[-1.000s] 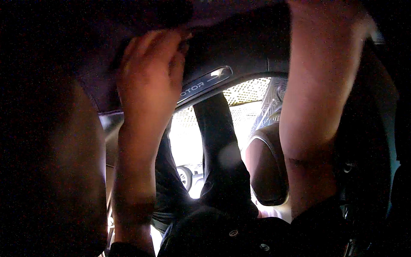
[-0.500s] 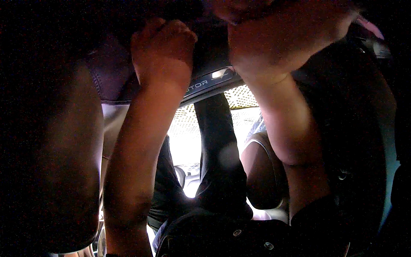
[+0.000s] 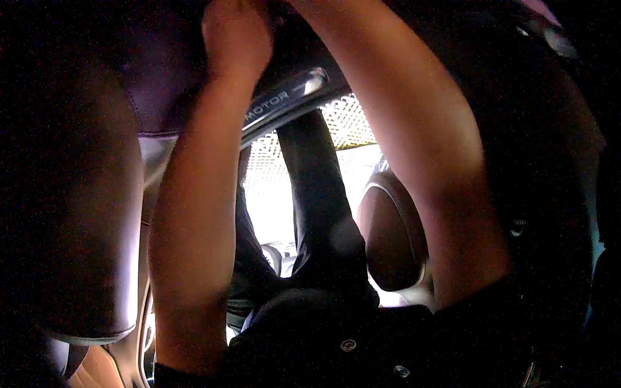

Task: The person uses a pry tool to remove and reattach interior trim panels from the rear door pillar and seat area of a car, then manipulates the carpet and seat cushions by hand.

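Note:
Both my forearms rise from the lower edge toward the top of the picture, inside a car cabin. My left hand (image 3: 236, 35) is curled into a fist near the top edge, its fingers closed on the edge of a dark purple cover (image 3: 162, 84) that hangs over the upper left. My right forearm (image 3: 414, 149) runs up and to the left until it meets the top edge, and the hand itself is cut off there. Just below my left hand, a dark trim bar (image 3: 284, 97) with a shiny end crosses between the two arms.
A large dark seat back (image 3: 77, 226) fills the left side. A rounded brown headrest (image 3: 391, 239) stands right of centre. Between the arms there is a bright window with a mesh screen (image 3: 349, 123) and a dark upright strip (image 3: 317, 194). Black clothing (image 3: 336, 336) lies along the bottom.
Both arms have gone higher. My left fist has shifted up and to the right, to the top edge, and my right hand, seen half a second ago, has left the picture.

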A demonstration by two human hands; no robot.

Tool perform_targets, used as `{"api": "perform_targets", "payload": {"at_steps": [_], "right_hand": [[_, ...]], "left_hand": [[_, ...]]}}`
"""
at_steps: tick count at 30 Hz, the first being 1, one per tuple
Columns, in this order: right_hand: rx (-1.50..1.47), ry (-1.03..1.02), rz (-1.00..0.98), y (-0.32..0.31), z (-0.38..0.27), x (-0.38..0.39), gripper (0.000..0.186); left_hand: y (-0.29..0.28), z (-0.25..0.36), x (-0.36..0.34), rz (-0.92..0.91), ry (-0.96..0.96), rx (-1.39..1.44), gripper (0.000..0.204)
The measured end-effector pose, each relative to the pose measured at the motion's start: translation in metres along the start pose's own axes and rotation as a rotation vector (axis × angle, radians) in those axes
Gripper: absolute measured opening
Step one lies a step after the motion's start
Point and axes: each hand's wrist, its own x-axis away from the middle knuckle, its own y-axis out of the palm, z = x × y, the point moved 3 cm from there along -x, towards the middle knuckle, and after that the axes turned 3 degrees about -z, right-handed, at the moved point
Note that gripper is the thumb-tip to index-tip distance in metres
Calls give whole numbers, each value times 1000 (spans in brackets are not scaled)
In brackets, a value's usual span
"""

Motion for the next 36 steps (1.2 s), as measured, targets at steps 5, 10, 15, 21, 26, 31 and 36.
{"api": "perform_targets", "payload": {"at_steps": [5, 10, 15, 21, 26, 31, 36], "right_hand": [[-130, 430, -236, 2, 11, -23, 57], [-140, 326, -210, 0, 27, -34, 57], [-231, 225, -123, 1, 13, -21, 57], [-302, 86, -1, -34, -2, 15, 57], [-318, -3, 55, -52, 1, 39, 57], [-327, -21, 65, -53, 5, 42, 58], [-341, -34, 66, -53, 3, 50, 59]], "left_hand": [[-2, 7, -24, -89, -84, -136, 33], [15, 9, -45, -203, -122, -264, 34], [-9, 3, -51, -275, -252, -240, 35], [-38, 43, 5, 51, -317, 405, 38], [-66, -4, 13, 221, 50, -21, 48], [-61, -6, 9, 81, 208, -585, 35], [-67, -15, 8, 58, 511, -1175, 34]]}}
